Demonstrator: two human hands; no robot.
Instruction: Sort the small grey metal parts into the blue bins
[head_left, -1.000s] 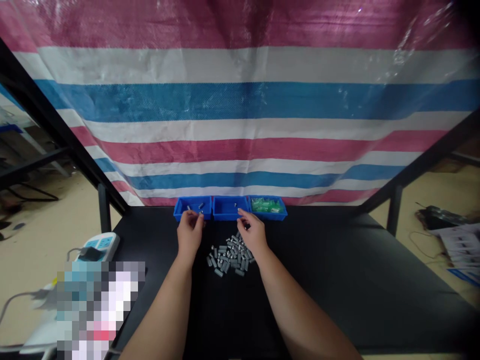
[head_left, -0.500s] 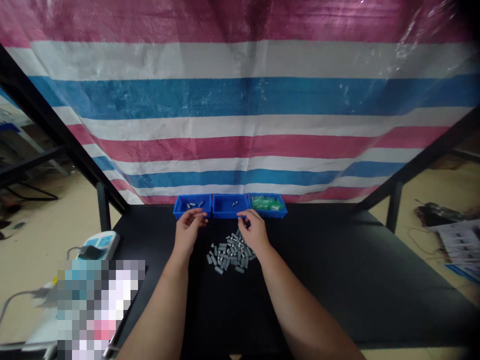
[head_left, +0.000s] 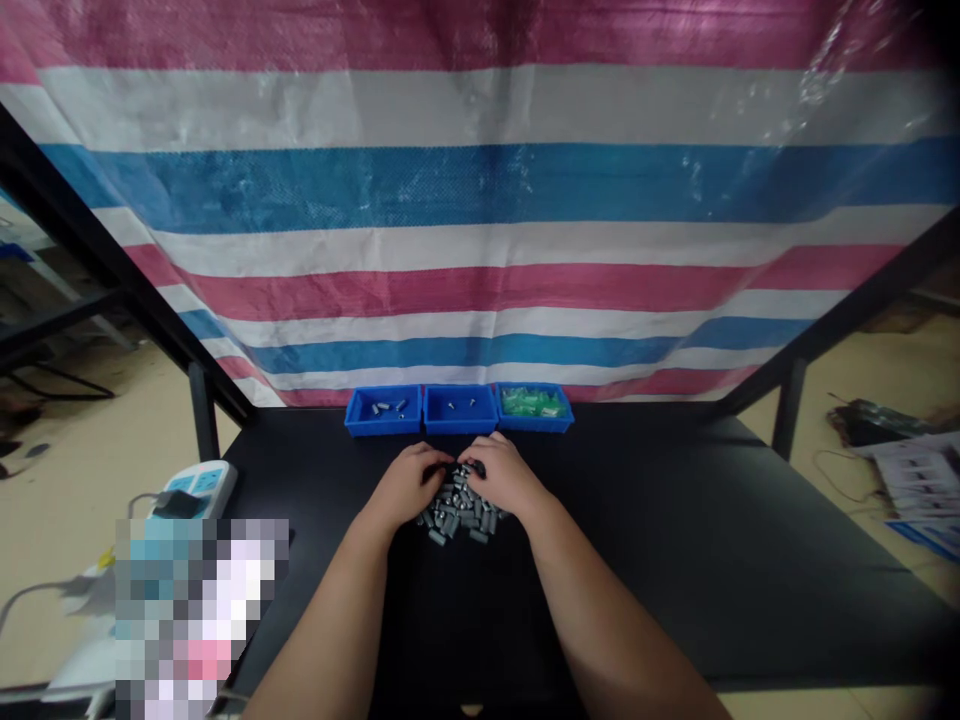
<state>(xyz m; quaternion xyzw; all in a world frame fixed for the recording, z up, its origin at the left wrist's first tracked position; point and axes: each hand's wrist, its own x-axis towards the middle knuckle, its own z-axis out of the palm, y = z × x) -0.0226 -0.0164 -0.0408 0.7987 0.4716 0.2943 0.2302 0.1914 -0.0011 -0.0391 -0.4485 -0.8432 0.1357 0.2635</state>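
A heap of small grey cylindrical pieces and shiny metal screws (head_left: 459, 515) lies on the black table. At its far left edge is my left hand (head_left: 411, 484), palm down with curved fingers, thumb and forefinger apart. From the other side my right hand (head_left: 506, 476) reaches over the heap's far right, its fingers bent and thumb apart from the forefinger. Both sets of fingertips come close together at the back of the heap. No held piece shows in either hand. Part of the heap is hidden beneath the hands.
Behind the heap stand three blue bins in a row: the left bin (head_left: 360, 428) with several small metal pieces, the middle bin (head_left: 460, 426) with two, the right bin (head_left: 534, 424) with green-and-clear packets. A power strip (head_left: 206, 485) sits left. A striped sheet (head_left: 480, 190) hangs behind.
Both hands have come back from the bins, down and inward onto the heap. One more small piece shows in the left bin, and two separate pieces now lie in the middle bin.
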